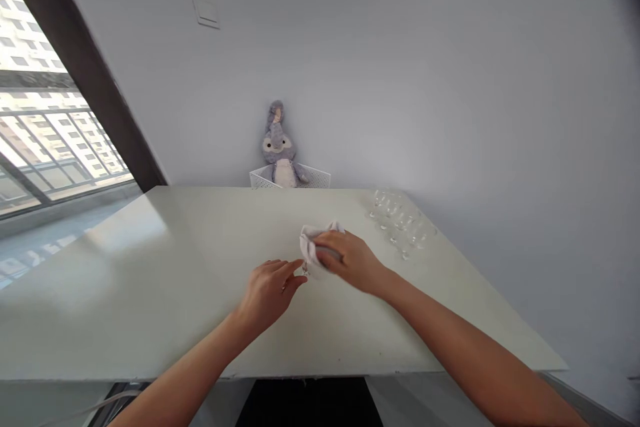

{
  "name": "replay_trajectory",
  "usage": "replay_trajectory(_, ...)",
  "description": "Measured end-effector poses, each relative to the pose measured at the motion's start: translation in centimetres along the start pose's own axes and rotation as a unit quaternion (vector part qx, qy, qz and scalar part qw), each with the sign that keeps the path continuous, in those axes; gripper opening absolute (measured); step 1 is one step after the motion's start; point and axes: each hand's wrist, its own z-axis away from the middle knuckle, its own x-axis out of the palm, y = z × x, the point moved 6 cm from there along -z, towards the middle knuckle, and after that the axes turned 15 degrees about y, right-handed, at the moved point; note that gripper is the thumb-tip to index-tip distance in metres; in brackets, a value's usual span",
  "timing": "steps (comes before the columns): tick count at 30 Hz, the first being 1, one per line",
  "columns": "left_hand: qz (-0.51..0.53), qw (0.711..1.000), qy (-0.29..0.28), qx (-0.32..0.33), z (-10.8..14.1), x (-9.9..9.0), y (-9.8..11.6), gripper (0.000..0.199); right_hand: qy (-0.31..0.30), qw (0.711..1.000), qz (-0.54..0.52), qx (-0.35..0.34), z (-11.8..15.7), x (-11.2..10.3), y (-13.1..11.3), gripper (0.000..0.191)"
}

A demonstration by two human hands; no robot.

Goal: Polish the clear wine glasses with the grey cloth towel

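My left hand (pixel 270 290) is over the middle of the white table, thumb and forefinger pinched around a small, shiny, clear glass (pixel 305 269). Only a bit of that glass shows; the rest is hidden by the fingers and cloth. A white cloth (pixel 309 245) is bunched in my right hand (pixel 350 259), whose fingers curl over it. The cloth sits right against my left fingertips, beside the glass. To the right stand several clear glasses (pixel 400 220), set close together.
The white table (pixel 165 307) reaches to a grey wall. Behind its far edge, a grey plush toy (pixel 280 153) sits in a white perforated basket (pixel 319 179). On the left is a window (pixel 50 127) with a railing outside.
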Motion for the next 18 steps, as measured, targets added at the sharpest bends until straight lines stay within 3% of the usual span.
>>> replay_trajectory(1, 0.01, 1.0, 0.016, -0.017, 0.1, 0.0, -0.2, 0.023, 0.002, 0.995, -0.075, 0.07, -0.3, 0.2, 1.0, 0.031)
replay_trajectory(3, 0.023, 0.997, 0.035, -0.072, 0.5, 0.3, -0.9, 0.025, 0.048, 0.955, -0.218, 0.193, -0.4, 0.9, 2.6, 0.033)
replay_trajectory(7, 0.037, 0.979, 0.05, -0.193, 1.3, 1.6, -1.5, 0.027, 0.229, 0.806, -0.415, 0.355, 1.2, 3.7, 4.4, 0.04)
replay_trajectory(9, 0.045, 0.971, 0.077, -0.221, 1.4, 2.0, -1.3, 0.027, 0.267, 0.74, -0.465, 0.407, 2.1, 5.4, 4.3, 0.045)
replay_trajectory(10, 0.046, 0.969, 0.1, -0.223, 1.4, 2.1, -1.2, 0.027, 0.273, 0.721, -0.48, 0.419, 2.4, 6.1, 3.9, 0.047)
replay_trajectory(12, 0.043, 0.965, 0.153, -0.209, 1.2, 2.0, -0.9, 0.026, 0.267, 0.708, -0.502, 0.419, 2.6, 7.2, 3.0, 0.048)
replay_trajectory(18, -0.065, 0.948, 0.263, -0.168, 1.4, 1.3, -0.5, 0.027, 0.212, 0.714, -0.537, 0.395, 2.9, 9.0, 0.5, 0.042)
